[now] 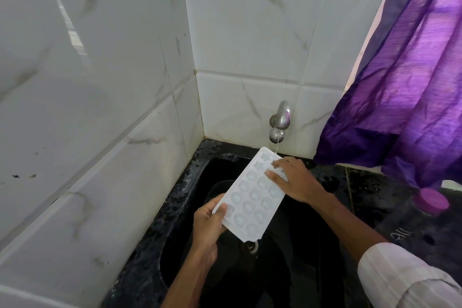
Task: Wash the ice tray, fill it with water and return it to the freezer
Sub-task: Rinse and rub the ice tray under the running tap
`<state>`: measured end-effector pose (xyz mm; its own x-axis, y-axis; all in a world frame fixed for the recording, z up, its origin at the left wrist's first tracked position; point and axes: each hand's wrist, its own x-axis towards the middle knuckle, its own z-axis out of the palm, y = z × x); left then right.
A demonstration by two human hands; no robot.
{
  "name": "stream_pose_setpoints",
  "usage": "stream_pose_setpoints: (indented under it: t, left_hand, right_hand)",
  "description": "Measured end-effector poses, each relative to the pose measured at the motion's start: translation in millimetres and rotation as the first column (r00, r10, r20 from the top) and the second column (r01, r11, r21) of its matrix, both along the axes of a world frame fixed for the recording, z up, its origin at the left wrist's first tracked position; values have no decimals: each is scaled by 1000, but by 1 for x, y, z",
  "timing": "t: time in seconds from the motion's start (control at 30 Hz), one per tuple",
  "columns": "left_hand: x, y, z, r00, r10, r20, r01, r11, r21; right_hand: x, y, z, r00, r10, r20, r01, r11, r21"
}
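White plastic, moulded into rows of rounded cups with two star shapes at its far end, the tray (252, 195) hangs tilted over a black sink (175, 210) at lower centre of the frame. Its far corner sits under a thin stream (276, 145) from a chrome wall tap (280, 119). The left hand (208, 225) grips the near corner, thumb on top and fingers curled beneath. The right hand (295, 180) lies flat on the far cups, fingers straight and slightly apart, touching the wet surface just beside the stream. Washing appears to be the step in hand: the tap runs and the fingers look set to rub the cups, with no soap or sponge in view. Filling is judged yet to come, since the tray slopes too much to hold water level, and whether any cup holds water cannot be told. The return to the freezer is also left, and no freezer shows. The tray looks thin, stiff and slick. The sink's rim is speckled dark stone, beaded with wet. Glossy white tiles (100, 87) with grey veins fill the left and centre of the frame. A purple curtain (412, 77) of coarse, creased weave hangs at the right above a pink-capped bottle (431, 201). A pale striped sleeve (405, 279) crosses the lower right.
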<state>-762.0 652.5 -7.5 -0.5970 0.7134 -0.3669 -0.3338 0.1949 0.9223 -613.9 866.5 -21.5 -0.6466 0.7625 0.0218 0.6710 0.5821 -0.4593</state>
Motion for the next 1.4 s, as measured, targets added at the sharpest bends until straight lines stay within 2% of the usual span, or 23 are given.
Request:
stream_pose_setpoints:
  t: [0.2, 0.37, 0.47, 0.6, 0.8, 1.07, 1.23, 1.4]
  left_hand:
    - [0, -2, 2, 1000, 5, 5, -5, 1000, -2]
    - [1, -2, 3, 1000, 5, -17, -5, 1000, 7]
    - [0, -4, 6, 1000, 3, 8, -3, 1000, 21]
    - [-1, -5, 8, 999, 5, 34, -6, 1000, 25]
    - [-3, -2, 10, 999, 27, 20, -27, 1000, 13]
    - [4, 0, 10, 998, 45, 33, -45, 999, 16]
    - [7, 3, 12, 998, 61, 6, -61, 998, 30]
    - [2, 1, 11, 999, 53, -3, -53, 998, 33]
  right_hand:
    - [-1, 3, -2, 1000, 19, -4, -19, 999, -48]
    - [2, -1, -7, 986, -76, -148, 59, 992, -114]
    - [8, -2, -11, 977, -116, -180, 105, 992, -74]
    - [12, -5, -17, 988, -71, -140, 67, 997, -36]
    - [12, -3, -16, 993, -29, -115, 19, 996, -86]
    - [7, 2, -12, 1000, -11, -26, 10, 999, -32]
    - [0, 4, -17, 996, -56, -70, 51, 996, -75]
    - [4, 8, -14, 999, 0, -33, 0, 1000, -7]
